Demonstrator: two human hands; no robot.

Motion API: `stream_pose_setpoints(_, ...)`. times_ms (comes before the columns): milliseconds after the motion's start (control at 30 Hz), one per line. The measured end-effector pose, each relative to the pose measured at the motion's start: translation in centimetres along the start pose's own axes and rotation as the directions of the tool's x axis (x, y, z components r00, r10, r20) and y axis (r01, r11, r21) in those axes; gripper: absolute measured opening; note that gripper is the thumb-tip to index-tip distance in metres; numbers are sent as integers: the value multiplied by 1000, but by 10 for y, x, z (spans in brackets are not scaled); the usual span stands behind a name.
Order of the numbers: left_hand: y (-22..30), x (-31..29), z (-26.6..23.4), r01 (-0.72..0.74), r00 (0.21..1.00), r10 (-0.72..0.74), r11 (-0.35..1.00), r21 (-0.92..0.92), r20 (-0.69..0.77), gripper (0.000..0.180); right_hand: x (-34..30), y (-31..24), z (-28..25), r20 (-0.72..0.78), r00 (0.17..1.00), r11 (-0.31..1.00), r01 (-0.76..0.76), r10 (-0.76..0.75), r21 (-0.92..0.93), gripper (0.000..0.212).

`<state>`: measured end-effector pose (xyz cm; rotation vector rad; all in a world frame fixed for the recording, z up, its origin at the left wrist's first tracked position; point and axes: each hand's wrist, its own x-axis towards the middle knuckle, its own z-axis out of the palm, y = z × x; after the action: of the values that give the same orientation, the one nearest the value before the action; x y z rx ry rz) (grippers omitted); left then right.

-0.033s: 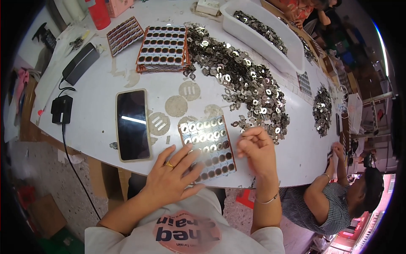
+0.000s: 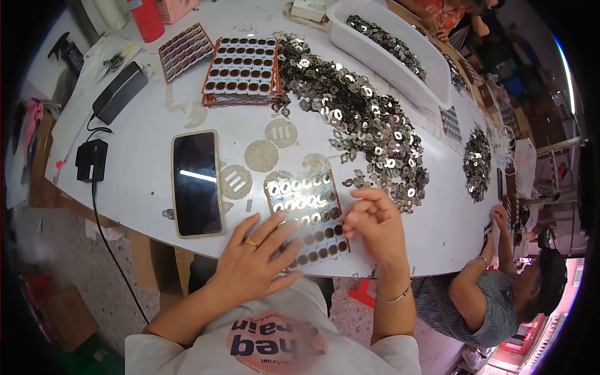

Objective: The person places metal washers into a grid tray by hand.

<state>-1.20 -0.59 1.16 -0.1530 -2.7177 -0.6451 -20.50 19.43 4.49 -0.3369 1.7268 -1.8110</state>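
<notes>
My left hand (image 2: 255, 261) lies flat, fingers spread and holding nothing, pressing the near left corner of the grid tray (image 2: 307, 215) to keep it steady on the table (image 2: 144, 169). My right hand (image 2: 374, 224) hovers at the tray's right edge, fingers curled in together; whether they pinch a washer I cannot tell from here.

Progress, as I judge it: the far rows of the tray are filled with shiny metal rings, roughly the upper half, maybe a bit more. The near rows are dark, empty pockets, so a good part of this tray is left to fill. Plenty of stock remains: the big heap of loose rings (image 2: 356, 125) spreads across the table just beyond my right hand, and the white tub (image 2: 400, 69) at the far right holds more.

Farther off sits a stack of filled trays (image 2: 244, 72), which looks like finished work, with another tray (image 2: 184, 50) to its left.

The tray itself is a flat rectangle with an orange-brown rim, tilted slightly, sitting near the table's near edge right in front of me. A dark phone (image 2: 196, 182) lies to its left, screen up. On my right, another person's arm (image 2: 481, 281) rests by the table.
</notes>
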Motion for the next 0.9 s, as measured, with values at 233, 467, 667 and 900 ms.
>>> stream_pose_setpoints(233, 0, 1, 0, -6, 1000, 6, 1000, -12, -9, 43, -22, 9, 34, 203, 973, 944, -38, 110, -327, 8)
stream_pose_setpoints(467, -1, 0, 1, -2, 1000, 1, 1000, -13, -23, 43, -19, -4, 38, 262, 962, 854, 77, 72, -514, 3)
stream_pose_setpoints(667, -2, -1, 2, -5, 1000, 5, 1000, 11, -5, 49, -16, -10, 41, 345, 936, 761, 174, 69, -625, 9)
stream_pose_setpoints(900, -1, 0, 2, -2, 1000, 1, 1000, -19, -22, 41, -9, -12, 38, 419, 908, 708, 290, 9, -644, 15)
